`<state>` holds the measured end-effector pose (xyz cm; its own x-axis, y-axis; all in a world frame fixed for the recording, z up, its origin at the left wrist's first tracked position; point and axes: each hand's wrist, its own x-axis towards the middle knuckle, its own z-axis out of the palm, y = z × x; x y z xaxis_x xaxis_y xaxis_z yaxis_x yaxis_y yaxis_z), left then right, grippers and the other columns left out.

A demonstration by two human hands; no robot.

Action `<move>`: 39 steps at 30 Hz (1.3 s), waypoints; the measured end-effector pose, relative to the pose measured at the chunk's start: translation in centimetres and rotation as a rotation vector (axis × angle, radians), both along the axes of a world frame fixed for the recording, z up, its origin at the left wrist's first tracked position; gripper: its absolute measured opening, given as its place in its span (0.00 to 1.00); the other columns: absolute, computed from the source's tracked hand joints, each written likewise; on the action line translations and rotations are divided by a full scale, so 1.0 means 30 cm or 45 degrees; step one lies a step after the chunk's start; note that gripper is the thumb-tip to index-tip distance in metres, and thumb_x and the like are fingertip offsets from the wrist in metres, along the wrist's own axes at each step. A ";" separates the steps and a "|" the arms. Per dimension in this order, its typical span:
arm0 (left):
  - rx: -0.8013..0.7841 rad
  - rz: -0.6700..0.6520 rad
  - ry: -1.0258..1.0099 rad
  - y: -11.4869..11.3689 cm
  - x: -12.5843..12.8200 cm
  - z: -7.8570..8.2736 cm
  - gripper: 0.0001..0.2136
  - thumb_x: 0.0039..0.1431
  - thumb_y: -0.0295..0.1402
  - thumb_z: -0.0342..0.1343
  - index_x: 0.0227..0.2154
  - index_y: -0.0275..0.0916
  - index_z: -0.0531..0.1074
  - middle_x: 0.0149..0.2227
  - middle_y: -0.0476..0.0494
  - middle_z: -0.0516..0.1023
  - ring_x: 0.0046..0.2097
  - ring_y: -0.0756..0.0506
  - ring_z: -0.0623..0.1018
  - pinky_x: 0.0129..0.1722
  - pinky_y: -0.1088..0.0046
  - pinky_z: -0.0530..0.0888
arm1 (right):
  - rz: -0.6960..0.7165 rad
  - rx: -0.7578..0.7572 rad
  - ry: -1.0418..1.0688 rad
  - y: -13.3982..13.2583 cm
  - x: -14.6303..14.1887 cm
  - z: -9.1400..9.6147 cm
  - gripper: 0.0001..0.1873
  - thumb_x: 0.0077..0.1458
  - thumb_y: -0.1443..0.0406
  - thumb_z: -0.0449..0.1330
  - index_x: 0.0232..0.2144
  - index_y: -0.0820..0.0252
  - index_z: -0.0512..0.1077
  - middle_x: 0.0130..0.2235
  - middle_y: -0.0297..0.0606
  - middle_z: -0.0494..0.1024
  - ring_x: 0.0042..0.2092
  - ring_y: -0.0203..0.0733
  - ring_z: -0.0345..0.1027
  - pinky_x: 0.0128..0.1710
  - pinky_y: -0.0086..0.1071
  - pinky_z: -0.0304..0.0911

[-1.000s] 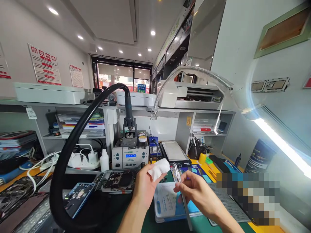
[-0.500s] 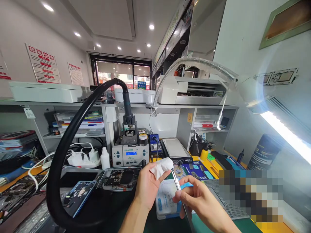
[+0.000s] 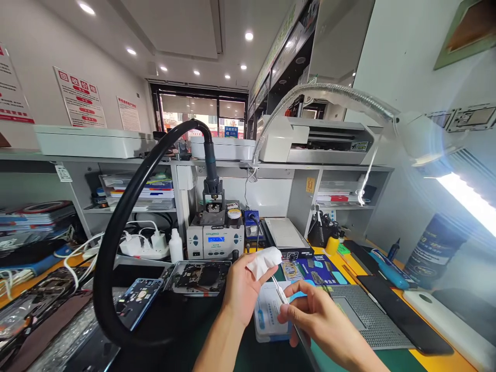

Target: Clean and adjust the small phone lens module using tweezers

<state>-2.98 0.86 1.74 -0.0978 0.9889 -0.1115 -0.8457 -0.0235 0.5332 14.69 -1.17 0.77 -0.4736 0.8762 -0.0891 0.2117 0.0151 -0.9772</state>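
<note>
My left hand (image 3: 242, 292) is closed on a crumpled white tissue (image 3: 266, 262), pinched between thumb and fingers. My right hand (image 3: 315, 312) grips a pair of silver tweezers (image 3: 280, 292) by thumb and fingertips. The tweezers slant up and left, and their tips meet the tissue by the left fingertips, where they are partly hidden. Below both hands lies a clear plastic box (image 3: 267, 315) with a white and blue label, on the dark green mat (image 3: 217, 343).
A thick black hose (image 3: 101, 268) loops across the left side to the hot-air station (image 3: 216, 243). An opened phone (image 3: 141, 299) and a tray of boards (image 3: 201, 279) lie left. To the right are a perforated metal plate (image 3: 372, 315), a dark phone (image 3: 418, 325) and a lamp (image 3: 465, 191).
The whole view has swung slightly left, so the scene sits further right. The tweezers' tips have slipped lower, under the tissue and left fingers. Both hands keep their holds.
</note>
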 end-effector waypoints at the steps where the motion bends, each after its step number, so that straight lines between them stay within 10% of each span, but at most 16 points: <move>1: -0.005 -0.001 -0.001 0.000 0.000 -0.001 0.05 0.57 0.24 0.57 0.31 0.30 0.77 0.43 0.29 0.83 0.52 0.33 0.80 0.52 0.49 0.78 | 0.001 0.003 -0.017 0.001 -0.003 -0.002 0.13 0.62 0.56 0.59 0.42 0.56 0.62 0.32 0.33 0.82 0.26 0.37 0.75 0.23 0.28 0.53; 39: -0.046 -0.012 0.054 -0.002 0.007 -0.004 0.06 0.56 0.25 0.56 0.31 0.31 0.77 0.40 0.33 0.83 0.48 0.37 0.82 0.50 0.53 0.80 | 0.051 -0.027 0.017 -0.002 -0.033 0.020 0.17 0.59 0.51 0.62 0.35 0.57 0.65 0.32 0.36 0.83 0.26 0.39 0.74 0.26 0.31 0.52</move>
